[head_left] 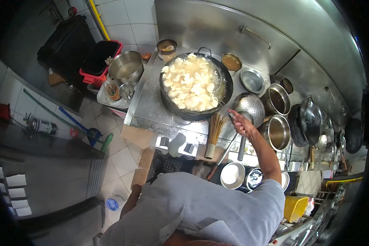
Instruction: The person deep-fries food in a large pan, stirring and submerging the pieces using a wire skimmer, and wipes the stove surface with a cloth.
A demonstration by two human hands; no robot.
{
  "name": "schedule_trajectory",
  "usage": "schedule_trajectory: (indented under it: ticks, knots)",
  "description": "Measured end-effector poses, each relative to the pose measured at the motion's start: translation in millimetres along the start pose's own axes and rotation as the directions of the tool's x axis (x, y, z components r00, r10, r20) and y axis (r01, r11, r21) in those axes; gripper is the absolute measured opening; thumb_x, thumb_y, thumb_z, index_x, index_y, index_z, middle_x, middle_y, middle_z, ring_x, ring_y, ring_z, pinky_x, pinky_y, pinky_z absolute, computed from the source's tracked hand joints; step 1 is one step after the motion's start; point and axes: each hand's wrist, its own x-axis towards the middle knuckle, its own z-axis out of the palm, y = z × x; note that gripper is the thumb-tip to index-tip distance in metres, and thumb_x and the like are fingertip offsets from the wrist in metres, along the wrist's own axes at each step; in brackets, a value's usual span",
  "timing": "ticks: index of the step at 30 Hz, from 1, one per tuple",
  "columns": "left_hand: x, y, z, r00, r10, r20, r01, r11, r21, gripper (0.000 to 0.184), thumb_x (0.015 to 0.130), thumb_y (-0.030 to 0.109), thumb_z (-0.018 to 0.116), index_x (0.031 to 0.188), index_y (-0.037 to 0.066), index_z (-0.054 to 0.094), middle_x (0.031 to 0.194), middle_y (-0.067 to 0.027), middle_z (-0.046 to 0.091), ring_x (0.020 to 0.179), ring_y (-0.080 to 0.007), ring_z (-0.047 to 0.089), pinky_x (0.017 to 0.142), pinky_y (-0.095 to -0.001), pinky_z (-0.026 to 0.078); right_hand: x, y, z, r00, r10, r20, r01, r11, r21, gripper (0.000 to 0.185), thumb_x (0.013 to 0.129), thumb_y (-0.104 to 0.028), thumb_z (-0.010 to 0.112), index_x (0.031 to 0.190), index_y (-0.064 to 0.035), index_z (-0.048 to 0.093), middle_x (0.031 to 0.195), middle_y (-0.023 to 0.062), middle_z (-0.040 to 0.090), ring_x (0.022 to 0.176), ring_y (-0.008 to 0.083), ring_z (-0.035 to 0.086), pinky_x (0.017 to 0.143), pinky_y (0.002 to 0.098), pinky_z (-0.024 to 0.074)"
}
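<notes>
My right hand is closed around the metal handle of a wire skimmer that reaches into a large black wok. Pale cauliflower florets fill the wok in bubbling liquid, and the skimmer's head is partly hidden among them. Right beside this hand lies a big perforated ladle, its thick handle pointing toward me. A bamboo wok brush lies left of the hand. My left forearm shows low at the left, but its fingers are hidden.
Steel pots and a metal bowl stand right of the wok. A steel pot and a sauce bottle sit on the left, near a red-rimmed bin. White containers stand low in front; dark pans line the right.
</notes>
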Motion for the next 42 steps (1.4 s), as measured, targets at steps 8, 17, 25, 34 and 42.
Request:
schedule_trajectory:
  ticks: [8, 17, 25, 34, 42]
  knots:
    - [5.6, -10.6, -4.2, 0.999, -0.021, 0.041, 0.022, 1.000, -0.015, 0.010, 0.069, 0.016, 0.069, 0.078, 0.014, 0.073, 0.083, -0.0070, 0.071, 0.082, -0.0249, 0.069, 0.069, -0.0384, 0.054, -19.0, 27.8, 7.6, 0.993, -0.111, 0.038, 0.108, 0.991, 0.074, 0.051, 0.098, -0.011, 0.042, 0.146, -0.0237, 0.028, 0.061, -0.0052, 0.031, 0.040, 0.0018, 0.023, 0.029, 0.0163, 0.0190]
    - [20.1, -25.5, -17.6, 0.996, -0.012, 0.091, 0.007, 0.999, 0.049, 0.014, 0.076, 0.021, 0.062, 0.079, 0.016, 0.075, 0.084, -0.0048, 0.072, 0.080, -0.0225, 0.070, 0.066, -0.0373, 0.054, -44.9, 40.2, 24.2, 0.968, -0.203, -0.146, 0.217, 0.973, 0.084, 0.052, 0.097, -0.011, 0.044, 0.145, -0.0227, 0.029, 0.060, -0.0059, 0.030, 0.040, 0.0022, 0.024, 0.030, 0.0167, 0.0202]
    - [18.4, -30.3, -63.1, 0.985, 0.053, 0.167, -0.077, 0.987, 0.143, 0.024, 0.073, 0.039, 0.073, 0.081, 0.016, 0.074, 0.082, -0.0043, 0.072, 0.079, -0.0212, 0.070, 0.064, -0.0369, 0.054, -60.5, 11.1, 33.5, 0.916, -0.255, -0.310, 0.186, 0.954, -0.236, 0.057, 0.096, -0.010, 0.046, 0.148, -0.0146, 0.024, 0.061, -0.0030, 0.038, 0.041, 0.0063, 0.033, 0.034, 0.0217, 0.0264]
    - [31.5, -34.4, -46.3, 0.985, -0.020, 0.171, 0.024, 1.000, -0.019, 0.013, 0.073, 0.024, 0.067, 0.077, 0.014, 0.074, 0.079, -0.0076, 0.071, 0.075, -0.0231, 0.070, 0.062, -0.0373, 0.054, -40.3, -0.8, 83.4, 0.795, -0.380, -0.472, 0.107, 0.855, -0.508, 0.061, 0.095, -0.009, 0.045, 0.150, -0.0161, 0.022, 0.063, -0.0008, 0.043, 0.043, 0.0092, 0.040, 0.035, 0.0231, 0.0324]
    - [20.8, -35.2, -28.7, 0.992, 0.097, -0.087, -0.107, 0.986, -0.124, 0.004, 0.067, 0.012, 0.067, 0.069, 0.012, 0.071, 0.074, -0.0100, 0.069, 0.071, -0.0267, 0.068, 0.063, -0.0391, 0.053, -43.5, 15.8, 114.1, 0.769, -0.389, -0.507, 0.084, 0.849, -0.522, 0.061, 0.094, -0.009, 0.046, 0.150, -0.0189, 0.024, 0.061, 0.0005, 0.045, 0.042, 0.0108, 0.040, 0.036, 0.0266, 0.0338]
